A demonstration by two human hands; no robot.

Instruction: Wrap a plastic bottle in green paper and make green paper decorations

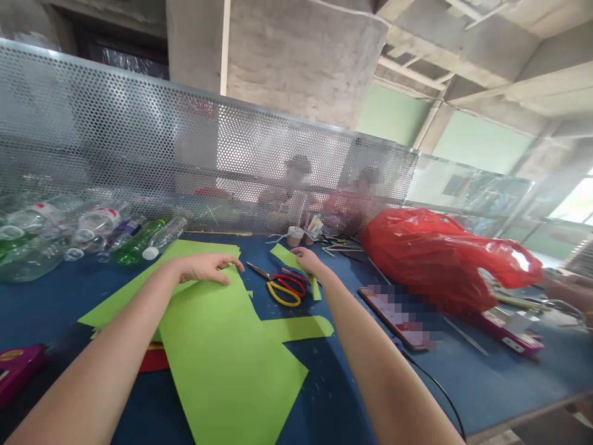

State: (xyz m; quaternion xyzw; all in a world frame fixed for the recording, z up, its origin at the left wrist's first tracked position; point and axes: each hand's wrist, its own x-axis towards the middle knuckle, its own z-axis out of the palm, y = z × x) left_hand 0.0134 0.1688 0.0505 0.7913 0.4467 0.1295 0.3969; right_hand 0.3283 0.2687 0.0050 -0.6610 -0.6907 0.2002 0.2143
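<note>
My left hand (208, 267) hovers at or just over the upper part of large sheets of green paper (222, 346), its thumb and fingers apart and holding nothing. Farther right, my right hand (309, 261) reaches down onto a narrow green paper strip (316, 288); its fingertips are small and partly hidden, so I cannot tell whether they grip it. Between my hands lie scissors (283, 298) with yellow and red handles, blades toward the left. A dark-handled item beside them is partly covered. A round-ended green paper piece (306, 327) pokes out near the sheets.
Plastic bottles (139, 242) lie at the back left. Cups with sticks (296, 235) stand by the perforated metal screen (259, 154), with people behind it. A red plastic bag (426, 253), a phone (393, 318) and a black cable (440, 389) are right. Another person's hand (572, 290) shows at far right.
</note>
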